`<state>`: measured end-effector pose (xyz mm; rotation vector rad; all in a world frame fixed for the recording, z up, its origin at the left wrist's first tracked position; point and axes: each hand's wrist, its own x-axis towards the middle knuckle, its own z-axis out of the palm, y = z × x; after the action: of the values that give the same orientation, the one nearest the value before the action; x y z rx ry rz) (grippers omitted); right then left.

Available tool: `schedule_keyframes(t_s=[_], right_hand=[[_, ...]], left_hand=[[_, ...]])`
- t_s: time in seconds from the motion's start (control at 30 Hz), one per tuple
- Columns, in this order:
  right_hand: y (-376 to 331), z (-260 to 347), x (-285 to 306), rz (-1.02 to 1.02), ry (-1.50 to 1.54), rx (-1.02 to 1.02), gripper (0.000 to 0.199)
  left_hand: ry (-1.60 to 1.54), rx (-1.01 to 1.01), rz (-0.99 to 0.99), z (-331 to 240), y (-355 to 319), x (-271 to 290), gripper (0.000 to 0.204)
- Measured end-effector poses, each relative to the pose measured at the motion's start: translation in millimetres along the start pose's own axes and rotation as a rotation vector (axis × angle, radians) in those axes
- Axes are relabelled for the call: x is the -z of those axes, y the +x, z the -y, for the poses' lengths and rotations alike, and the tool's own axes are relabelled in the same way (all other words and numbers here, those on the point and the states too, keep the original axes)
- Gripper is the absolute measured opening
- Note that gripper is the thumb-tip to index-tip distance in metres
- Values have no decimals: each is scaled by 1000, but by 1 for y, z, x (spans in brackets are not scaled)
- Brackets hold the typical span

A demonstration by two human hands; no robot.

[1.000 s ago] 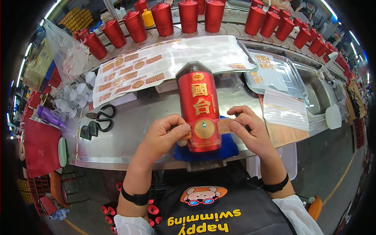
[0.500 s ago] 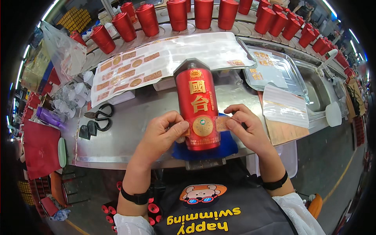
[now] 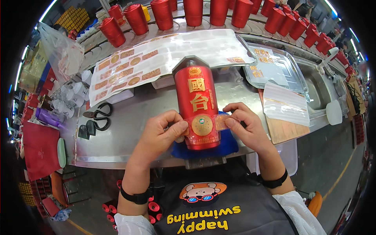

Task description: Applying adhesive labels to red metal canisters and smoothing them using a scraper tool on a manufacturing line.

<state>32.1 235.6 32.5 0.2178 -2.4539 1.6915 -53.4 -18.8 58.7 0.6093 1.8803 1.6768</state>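
Observation:
A red bottle (image 3: 183,92) with raised gold characters lies in a dark holder (image 3: 190,62), over a blue cloth (image 3: 230,146). Across its lower part runs a clear decal strip (image 3: 220,122) around a round gold emblem. My left hand (image 3: 159,131) pinches the strip's left end between thumb and fingers at the bottle's left side. At the other side, my right hand (image 3: 250,127) pinches the right end, which stands out from the bottle's curve. How much of the strip touches the bottle is hard to make out.
Decal sheets (image 3: 188,49) lie behind the holder. Black scissors (image 3: 102,116) sit at left, near clear cups (image 3: 72,96). A metal tray (image 3: 301,80), a white foam sheet (image 3: 286,103) on a wooden board (image 3: 288,134) and a sink (image 3: 319,88) are at right. Red bottles (image 3: 194,13) line a conveyor behind.
The red bottles on the conveyor have shifted to the right. Both hands keep their pinch on the strip, with only slight movement.

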Motion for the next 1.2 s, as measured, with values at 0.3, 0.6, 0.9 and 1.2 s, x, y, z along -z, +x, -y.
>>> schedule_keyframes(t_s=[0.3,0.6,0.9,1.2], right_hand=[[1,-5,-1,-41,-24,25,17],[1,-5,-2,-40,-18,27,17],[1,-5,-2,-34,-13,25,16],[-1,-6,-1,-33,-15,36,16]], left_hand=[[0,10,-35,3,0,-2,18],[22,20,-27,1,-1,-3,18],[-10,-1,-36,5,0,-2,18],[12,-5,-33,5,-2,-3,19]])
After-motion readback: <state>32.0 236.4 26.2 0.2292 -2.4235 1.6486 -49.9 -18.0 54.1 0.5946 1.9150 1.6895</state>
